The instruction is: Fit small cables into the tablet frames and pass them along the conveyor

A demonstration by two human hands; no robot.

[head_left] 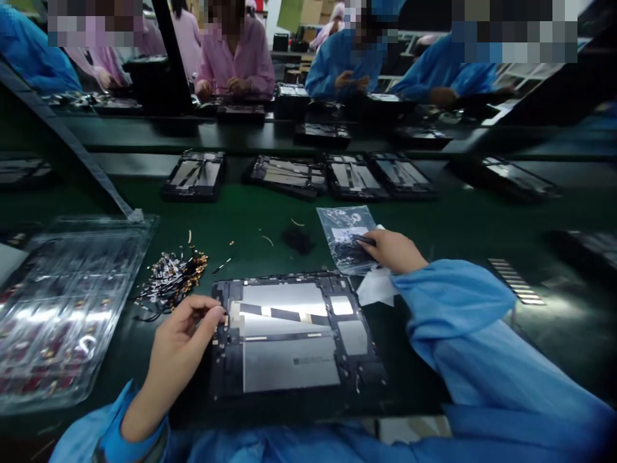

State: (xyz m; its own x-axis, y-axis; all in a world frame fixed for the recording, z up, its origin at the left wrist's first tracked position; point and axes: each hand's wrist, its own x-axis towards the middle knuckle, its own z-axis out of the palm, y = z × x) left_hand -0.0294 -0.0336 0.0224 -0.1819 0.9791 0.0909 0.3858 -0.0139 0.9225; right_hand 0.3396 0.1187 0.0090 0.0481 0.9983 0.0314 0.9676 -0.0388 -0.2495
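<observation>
Two hands working around one opened tablet chassis (294, 341) lying on green desk (457, 218). Left hand (180, 341) pinching at chassis's upper left corner, grip narrow, fingertips touching frame. Right hand (395, 249) resting beyond chassis's upper right corner, pinching small dark part against clear plastic bag (344, 235). Lying left of chassis: heap of small connectors (171, 276), clear blister tray (62, 308).

Dim overall, light falling from overhead: glare flares off the clear plastic blister tray (62, 308) and the silver back panel of the open tablet (289, 334) (quite harsh). Edges bend and smear; the dark green bench (457, 222) swallows shadows.
</observation>
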